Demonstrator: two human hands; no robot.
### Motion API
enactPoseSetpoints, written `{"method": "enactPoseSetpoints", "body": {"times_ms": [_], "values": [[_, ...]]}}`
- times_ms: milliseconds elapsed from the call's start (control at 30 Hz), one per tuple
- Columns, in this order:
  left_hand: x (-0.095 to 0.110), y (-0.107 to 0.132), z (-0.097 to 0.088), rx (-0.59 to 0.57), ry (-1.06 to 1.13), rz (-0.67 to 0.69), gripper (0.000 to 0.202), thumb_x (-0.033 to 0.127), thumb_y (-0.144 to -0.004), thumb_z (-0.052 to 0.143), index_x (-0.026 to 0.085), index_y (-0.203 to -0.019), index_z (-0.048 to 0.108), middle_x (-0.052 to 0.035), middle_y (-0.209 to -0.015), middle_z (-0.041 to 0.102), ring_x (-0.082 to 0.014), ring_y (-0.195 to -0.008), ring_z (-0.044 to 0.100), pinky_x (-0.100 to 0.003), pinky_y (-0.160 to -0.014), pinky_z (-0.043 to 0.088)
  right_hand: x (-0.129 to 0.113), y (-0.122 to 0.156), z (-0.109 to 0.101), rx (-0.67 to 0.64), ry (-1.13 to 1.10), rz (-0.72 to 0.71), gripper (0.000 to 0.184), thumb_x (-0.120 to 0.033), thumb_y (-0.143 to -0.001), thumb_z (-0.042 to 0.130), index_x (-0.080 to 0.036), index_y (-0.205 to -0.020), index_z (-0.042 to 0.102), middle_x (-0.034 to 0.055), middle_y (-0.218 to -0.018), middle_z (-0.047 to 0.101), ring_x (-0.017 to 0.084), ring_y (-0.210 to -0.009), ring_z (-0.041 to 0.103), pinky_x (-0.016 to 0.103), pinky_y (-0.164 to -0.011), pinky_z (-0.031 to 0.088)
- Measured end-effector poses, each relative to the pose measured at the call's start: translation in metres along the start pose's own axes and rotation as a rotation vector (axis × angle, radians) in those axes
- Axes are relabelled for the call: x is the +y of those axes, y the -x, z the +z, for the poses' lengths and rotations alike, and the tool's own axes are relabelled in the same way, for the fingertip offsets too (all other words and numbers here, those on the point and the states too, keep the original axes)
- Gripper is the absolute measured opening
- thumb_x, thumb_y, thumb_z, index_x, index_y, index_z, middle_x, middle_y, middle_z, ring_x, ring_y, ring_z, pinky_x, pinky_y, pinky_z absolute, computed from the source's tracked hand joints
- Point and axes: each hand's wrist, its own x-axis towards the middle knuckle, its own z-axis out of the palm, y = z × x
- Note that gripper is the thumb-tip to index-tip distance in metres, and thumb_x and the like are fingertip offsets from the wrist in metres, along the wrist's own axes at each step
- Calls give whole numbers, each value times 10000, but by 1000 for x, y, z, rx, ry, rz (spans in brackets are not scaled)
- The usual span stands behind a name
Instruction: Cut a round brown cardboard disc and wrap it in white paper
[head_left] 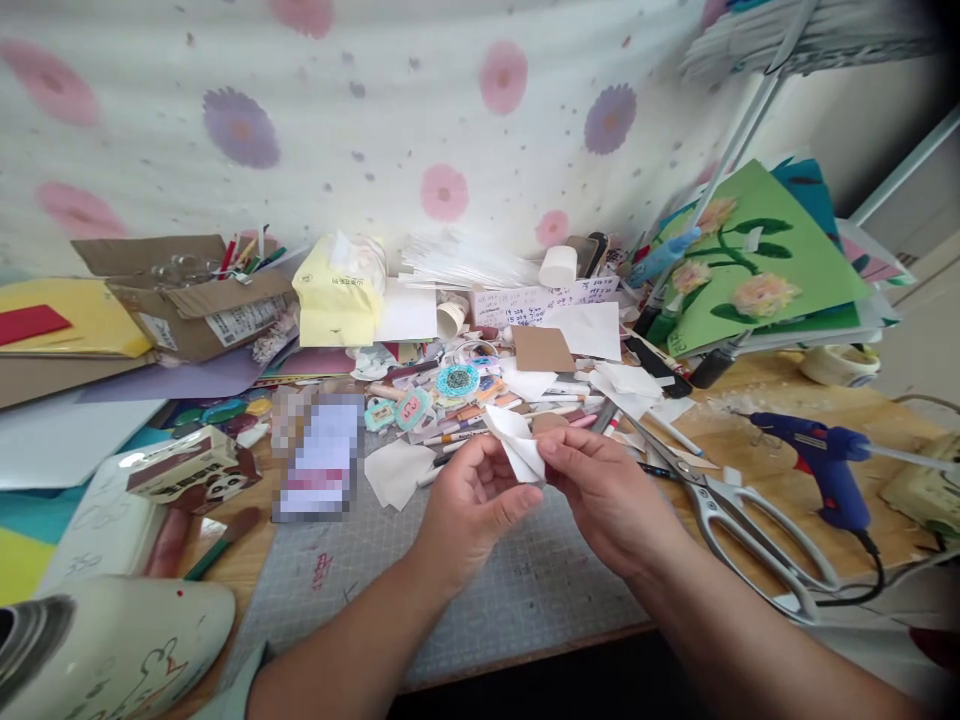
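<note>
A small folded piece of white paper (519, 446) is held above the grey cutting mat (517, 585), pinched from both sides. My left hand (469, 505) grips its lower left edge with curled fingers. My right hand (600, 490) pinches its right side between thumb and fingers. Both forearms reach in from the bottom of the view. Part of the paper is hidden behind my fingers.
Large metal scissors (739, 520) lie right of my hands, beside a blue glue gun (821, 460). Pens, stickers and paper scraps (457, 400) crowd the desk behind. A yellow tissue pack (337, 295), a cardboard box (187, 295), green flower card (757, 255) and a small panda box (191, 470) stand around.
</note>
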Motion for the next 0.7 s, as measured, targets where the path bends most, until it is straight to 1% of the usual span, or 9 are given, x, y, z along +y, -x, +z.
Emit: {"method": "enactPoseSetpoints", "body": {"times_ms": [133, 267, 400, 500, 567, 700], "values": [[2, 0, 1, 44, -11, -20, 275, 280, -715, 747, 178, -917, 591, -12, -888, 670, -167, -858, 608, -297, -799, 475, 2, 1, 2, -19, -1, 10, 192, -357, -695, 735, -186, -626, 684, -13, -615, 555, 157, -641, 474, 302, -677, 376], [4, 0, 1, 74, -84, -23, 165, 255, -764, 690, 175, -870, 591, 3, -845, 653, -144, -826, 586, -268, -777, 460, 1, 1, 3, 0, -52, 44, 167, -320, -668, 736, -185, -583, 686, -3, -624, 578, 161, -658, 492, 302, -686, 384], [5, 0, 0, 53, -127, 5, 121, 264, -788, 652, 167, -841, 605, -3, -821, 641, -152, -815, 569, -271, -773, 446, 0, 1, 4, 30, -89, 39, 125, -282, -629, 748, -184, -563, 707, 8, -638, 594, 154, -652, 483, 283, -644, 383], [4, 0, 0, 47, -135, 13, 111, 271, -795, 641, 164, -814, 616, -3, -786, 622, -161, -802, 557, -274, -756, 435, -1, 1, 3, 54, -110, 29, 97, -260, -607, 756, -186, -556, 718, 20, -699, 616, 154, -678, 491, 278, -639, 388], [3, 1, -1, 44, -126, 7, 97, 264, -802, 638, 169, -814, 617, -2, -793, 616, -161, -800, 554, -275, -752, 431, 0, 2, 3, 65, -126, 29, 85, -251, -593, 760, -184, -556, 724, 27, -731, 629, 156, -689, 495, 280, -646, 392], [1, 2, -2, 29, -79, 24, 72, 246, -816, 635, 184, -852, 626, 1, -836, 620, -157, -822, 554, -270, -766, 433, -1, 4, 4, 59, -141, 37, 90, -247, -586, 769, -172, -563, 727, 29, -735, 628, 157, -707, 498, 277, -661, 392]]}}
